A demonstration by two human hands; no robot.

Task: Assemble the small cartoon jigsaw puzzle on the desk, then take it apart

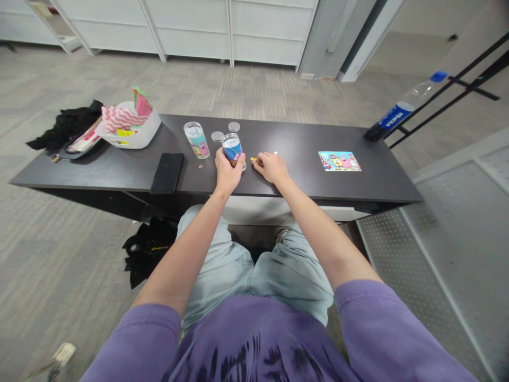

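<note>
My left hand [228,172] is wrapped round a clear cylindrical jar [231,146] with a blue cartoon print, its lid off, at the front of the dark table. To the right, my right hand [273,167] rests on the tabletop, its fingers curled and closed at a small yellow piece [253,159]. Another tiny light piece [275,153] lies just beyond its knuckles. A second clear jar [196,140] with a cartoon print stands left of the held one. Two silver lids, a nearer lid [217,136] and a farther lid [234,127], lie flat behind the held jar.
A black phone [167,173] lies at the front edge, near a tiny piece [201,166]. At the left, a white basket [149,130] holds cloths, beside black fabric [69,124]. On the right are a cartoon card [340,161] and a Pepsi bottle [397,114]. The dark table [294,140] spans the view.
</note>
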